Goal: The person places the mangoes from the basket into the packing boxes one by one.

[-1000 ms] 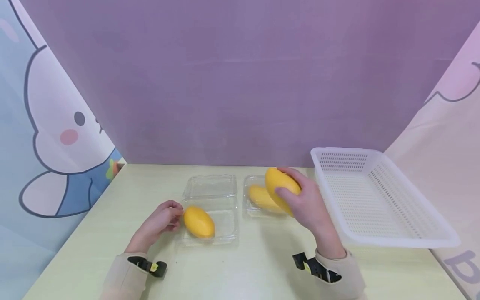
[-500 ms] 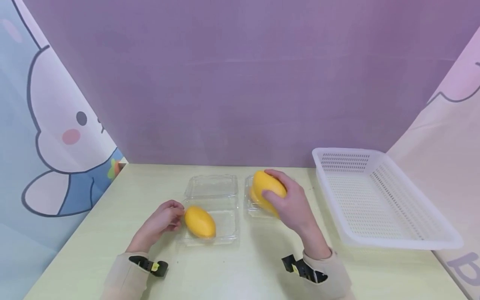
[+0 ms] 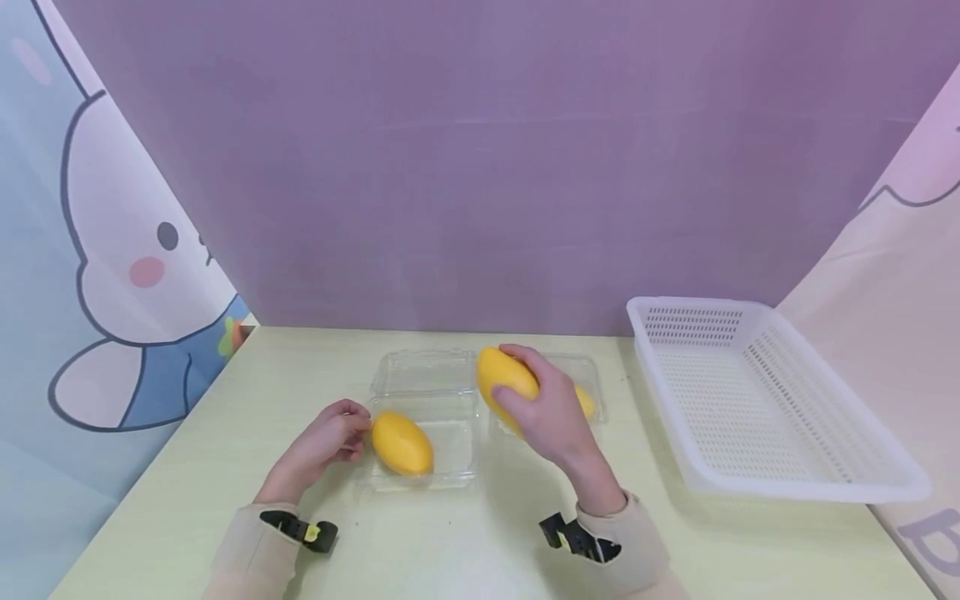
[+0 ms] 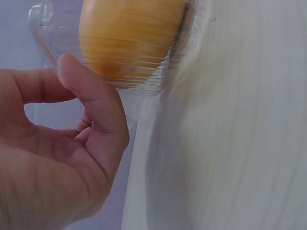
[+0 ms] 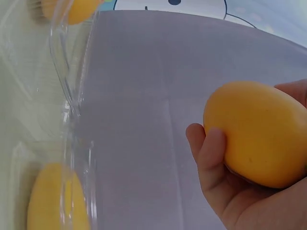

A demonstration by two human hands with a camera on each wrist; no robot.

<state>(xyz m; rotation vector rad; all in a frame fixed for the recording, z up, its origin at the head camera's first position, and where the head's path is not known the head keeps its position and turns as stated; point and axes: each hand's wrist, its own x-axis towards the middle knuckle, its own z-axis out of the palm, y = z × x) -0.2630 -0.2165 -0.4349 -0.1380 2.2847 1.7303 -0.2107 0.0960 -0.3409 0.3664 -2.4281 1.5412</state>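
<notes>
In the head view my right hand grips a yellow mango, raised above the table near the gap between two clear plastic clamshells. The right wrist view shows fingers curled round this mango. An opened clamshell lies on the left, its lid folded back, with a second mango in its base. At its left edge, my left hand pinches the rim between thumb and finger; the left wrist view has the thumb and finger against the clear wall. A third mango, mostly hidden by my right hand, lies in the right clamshell.
A white perforated plastic basket stands at the right of the pale table. Behind the table rises a purple backdrop. Cartoon-printed cloths hang at the left and right.
My right hand has moved left with its mango, from over the right clamshell toward the left one. My left hand stays at the left clamshell's edge.
</notes>
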